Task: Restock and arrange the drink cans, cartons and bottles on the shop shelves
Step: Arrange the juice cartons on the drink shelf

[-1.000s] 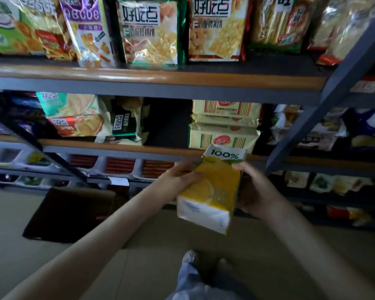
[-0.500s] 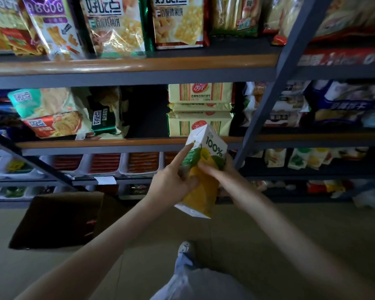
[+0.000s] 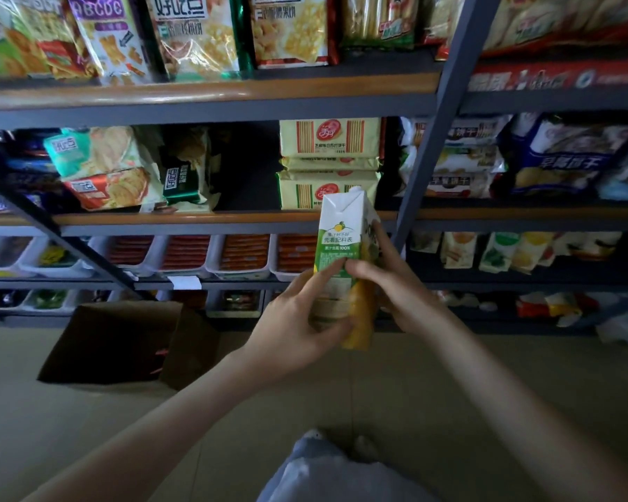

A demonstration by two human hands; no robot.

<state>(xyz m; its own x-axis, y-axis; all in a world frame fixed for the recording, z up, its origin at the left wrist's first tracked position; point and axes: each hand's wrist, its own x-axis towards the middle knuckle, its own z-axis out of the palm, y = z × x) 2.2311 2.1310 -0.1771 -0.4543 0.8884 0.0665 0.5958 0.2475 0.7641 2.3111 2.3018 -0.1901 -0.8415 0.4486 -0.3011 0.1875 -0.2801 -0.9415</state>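
A white, green and yellow juice carton (image 3: 341, 240) stands nearly upright in the air in front of the middle shelf edge (image 3: 196, 219). My left hand (image 3: 298, 324) grips its lower left side, fingers curled round the front. My right hand (image 3: 392, 284) holds its right side, with fingers across the green label. Both hands hide the carton's bottom part.
Snack bags fill the top shelf (image 3: 232, 88). Yellow cracker packs (image 3: 329, 139) are stacked behind the carton, with a dark gap (image 3: 249, 168) to their left. White trays (image 3: 185, 259) sit lower down. A brown cardboard box (image 3: 124, 342) stands on the floor at left. A grey upright (image 3: 432, 139) runs just right of the carton.
The carton has been turned from tilted to nearly upright, its white and green side now facing me, and raised a little toward the middle shelf. Both hands kept hold.
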